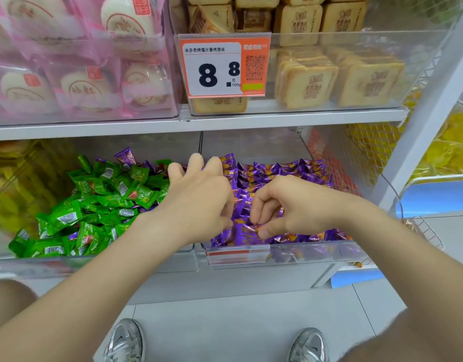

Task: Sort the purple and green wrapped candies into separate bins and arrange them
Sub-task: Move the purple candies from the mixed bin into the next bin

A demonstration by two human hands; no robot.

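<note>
The person wore silver-grey mesh trainers, left shoe (125, 340) and right shoe (310, 346), each with a dark side mark. Bare forearms ran to the left hand (199, 202) and right hand (290, 205); bare knees showed at near left and right.

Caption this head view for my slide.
Right hand pinches a purple candy, left hand beside it; purple strays lie among green candies.

Shop: price tag (224, 67), shelved snack bins (355, 105).

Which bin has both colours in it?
The left bin: purple candies lie at the back of its green pile. The right bin shows only purple.
</note>
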